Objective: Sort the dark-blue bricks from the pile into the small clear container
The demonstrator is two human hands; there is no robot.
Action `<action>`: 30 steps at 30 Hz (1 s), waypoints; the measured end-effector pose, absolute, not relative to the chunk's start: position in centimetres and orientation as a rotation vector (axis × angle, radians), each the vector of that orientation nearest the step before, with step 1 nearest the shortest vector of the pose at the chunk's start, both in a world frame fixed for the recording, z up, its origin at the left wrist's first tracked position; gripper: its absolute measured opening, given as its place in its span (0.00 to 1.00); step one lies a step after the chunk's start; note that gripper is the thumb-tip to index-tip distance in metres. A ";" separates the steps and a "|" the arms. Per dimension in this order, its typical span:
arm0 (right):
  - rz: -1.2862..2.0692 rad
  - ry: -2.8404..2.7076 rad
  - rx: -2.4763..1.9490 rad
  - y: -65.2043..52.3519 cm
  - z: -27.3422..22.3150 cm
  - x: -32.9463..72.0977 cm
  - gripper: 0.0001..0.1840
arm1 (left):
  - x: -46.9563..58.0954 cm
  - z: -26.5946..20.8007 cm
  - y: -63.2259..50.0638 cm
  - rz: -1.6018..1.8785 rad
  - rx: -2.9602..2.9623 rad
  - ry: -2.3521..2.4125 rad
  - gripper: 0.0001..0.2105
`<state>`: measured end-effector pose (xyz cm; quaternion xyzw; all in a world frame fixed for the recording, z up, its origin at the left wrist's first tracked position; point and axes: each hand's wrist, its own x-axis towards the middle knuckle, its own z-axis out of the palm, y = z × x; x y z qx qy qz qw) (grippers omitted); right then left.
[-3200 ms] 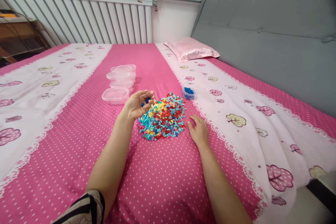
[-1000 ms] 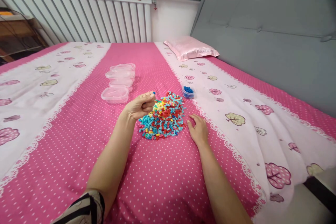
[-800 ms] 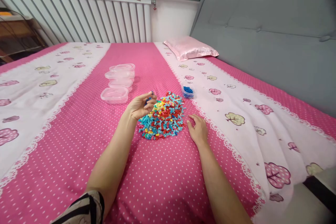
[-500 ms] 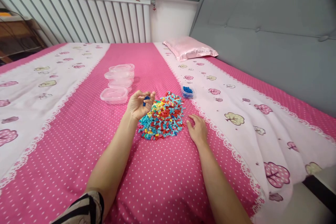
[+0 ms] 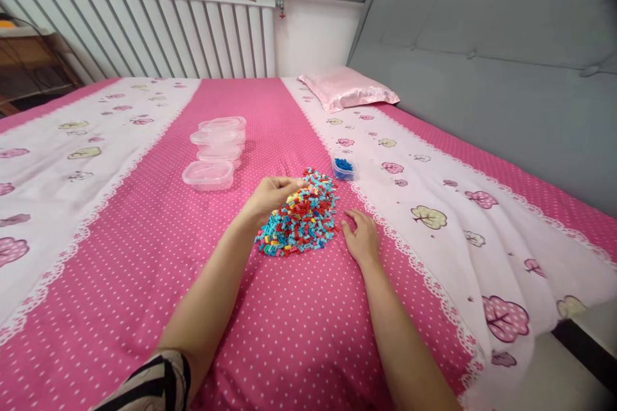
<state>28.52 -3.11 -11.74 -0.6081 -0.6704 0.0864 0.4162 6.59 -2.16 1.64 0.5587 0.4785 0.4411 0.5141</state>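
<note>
A heap of small toy bricks, mostly light blue and red with some yellow, lies on the pink dotted bedspread. Over the heap's upper left side, my left hand is closed, palm down, with thumb and fingertips together. The blue bricks seen in its palm a moment earlier are hidden behind the fingers. To the right of the heap, my right hand rests open on the bedspread, fingers loosely apart and holding nothing. A small clear tub of dark blue bricks stands beyond the heap's right side.
Several clear plastic tubs stand in a row to the left, behind my left hand. A pink pillow lies at the back near the grey headboard. A white radiator runs along the wall.
My left hand has turned palm down and moved slightly right, its fingers now pinched over the heap. The blue bricks in it are no longer visible. My right hand stays in place.
</note>
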 end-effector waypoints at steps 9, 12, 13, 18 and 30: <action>0.219 -1.693 -1.526 -3.1 -11.7 28.6 0.18 | 11.1 -0.5 -3.7 0.385 2.378 1.740 0.14; 0.223 -1.693 -1.540 -3.1 -11.7 28.6 0.19 | 11.6 -1.1 -4.0 0.211 2.443 1.835 0.16; 0.222 -1.691 -1.543 -3.1 -11.7 28.6 0.19 | 11.7 -1.2 -4.0 0.173 2.453 1.854 0.16; 0.216 -1.687 -1.542 -3.1 -11.6 28.5 0.19 | 11.5 -1.3 -3.9 0.095 2.460 1.906 0.16; 0.229 -1.682 -1.546 -3.1 -11.6 28.5 0.19 | 11.2 -1.3 -3.7 0.248 2.428 1.934 0.15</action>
